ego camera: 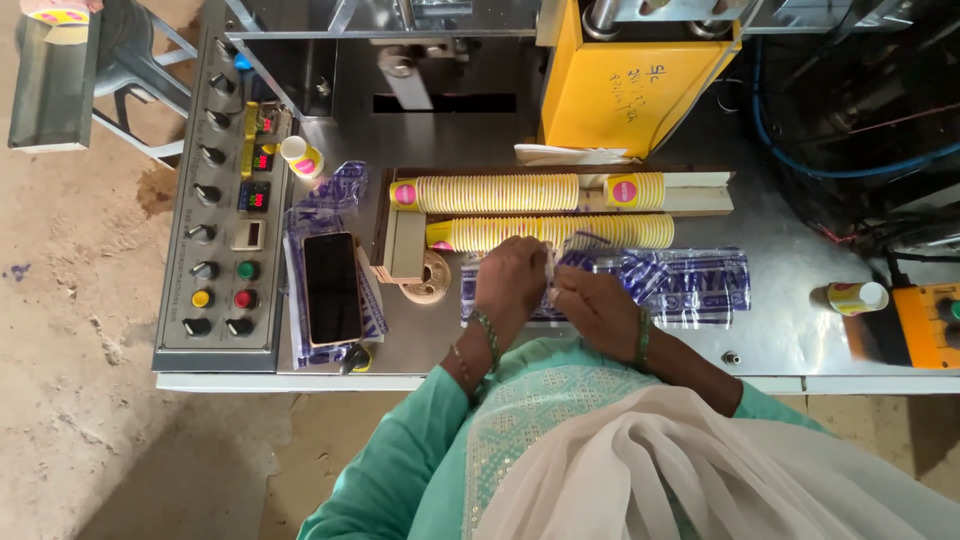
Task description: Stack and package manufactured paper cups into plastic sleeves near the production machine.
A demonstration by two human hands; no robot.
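Then both hands, the left hand and the right hand, had their grip clamped on the plastic sleeve, lying sideways on the table, just below the cup stack.

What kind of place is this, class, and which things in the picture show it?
Probably a small paper-cup factory or packing station: a metal machine table with a control panel, long nested stacks of yellow cups, and printed plastic sleeves under both hands.
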